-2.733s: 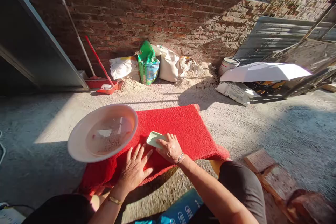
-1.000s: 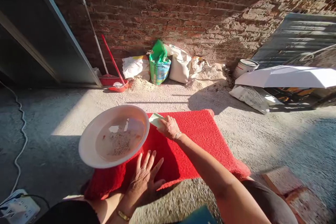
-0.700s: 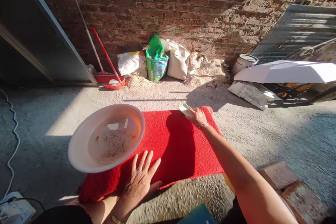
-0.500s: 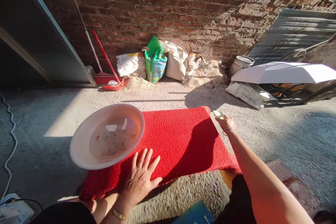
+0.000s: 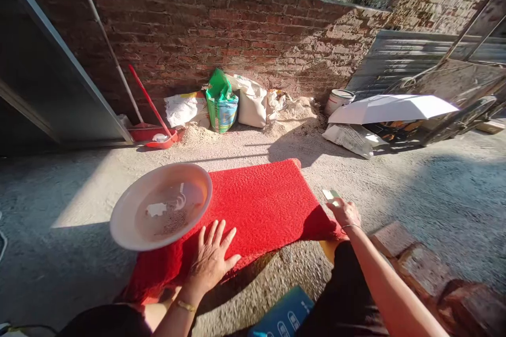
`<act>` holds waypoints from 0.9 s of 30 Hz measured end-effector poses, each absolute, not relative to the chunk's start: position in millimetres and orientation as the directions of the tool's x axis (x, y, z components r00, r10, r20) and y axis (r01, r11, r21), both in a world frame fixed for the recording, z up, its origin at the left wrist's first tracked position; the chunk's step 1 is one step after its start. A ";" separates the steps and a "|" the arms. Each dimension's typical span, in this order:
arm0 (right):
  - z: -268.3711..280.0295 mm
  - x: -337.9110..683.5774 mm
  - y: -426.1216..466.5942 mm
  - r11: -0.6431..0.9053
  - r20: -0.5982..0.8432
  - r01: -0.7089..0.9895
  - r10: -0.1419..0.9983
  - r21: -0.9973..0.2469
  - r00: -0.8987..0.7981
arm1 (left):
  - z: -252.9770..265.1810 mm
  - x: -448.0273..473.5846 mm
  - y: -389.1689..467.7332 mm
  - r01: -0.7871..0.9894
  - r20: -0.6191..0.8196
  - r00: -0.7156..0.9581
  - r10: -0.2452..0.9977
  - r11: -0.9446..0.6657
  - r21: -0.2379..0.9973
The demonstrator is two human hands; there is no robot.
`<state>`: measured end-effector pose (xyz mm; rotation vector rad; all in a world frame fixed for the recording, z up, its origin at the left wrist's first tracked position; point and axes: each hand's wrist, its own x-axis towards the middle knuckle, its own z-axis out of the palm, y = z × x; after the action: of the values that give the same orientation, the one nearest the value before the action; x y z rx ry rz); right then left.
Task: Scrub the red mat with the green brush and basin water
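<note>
My left hand (image 5: 211,258) lies flat with fingers spread on the near edge of a red, fleecy cloth (image 5: 253,200), which is draped over a low support. Beside it, a white plastic basin (image 5: 130,202) of water stands on the cloth's left part. Small dark and reddish bits show in the water. My right hand (image 5: 346,214) is closed around a small flat, pale green and white piece (image 5: 331,196), whose kind I cannot make out. That hand is just past the cloth's right edge.
A blue printed packet (image 5: 282,316) lies below, between my legs. Bricks (image 5: 425,266) line the ground at right. Along the brick wall (image 5: 253,31) stand a red dustpan (image 5: 162,141), a green bag (image 5: 221,102), a whitish sack (image 5: 253,108) and a white umbrella (image 5: 391,109).
The view has tilted up and turned right. My right hand has drawn nearer along the cloth's right side, still gripping the pale piece. My left hand stays spread on the cloth.
</note>
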<state>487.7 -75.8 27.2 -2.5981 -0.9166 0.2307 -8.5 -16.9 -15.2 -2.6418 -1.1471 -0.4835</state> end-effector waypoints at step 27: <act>26.6 315.5 -81.4 0.028 0.258 0.885 0.960 -0.466 0.106 | 25.8 14.2 -83.1 0.383 0.537 0.794 0.286 -0.921 -0.076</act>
<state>315.5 -81.4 26.6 -1.8712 -1.7938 0.1903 14.2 -83.1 25.8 -2.8015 -0.5269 -0.7958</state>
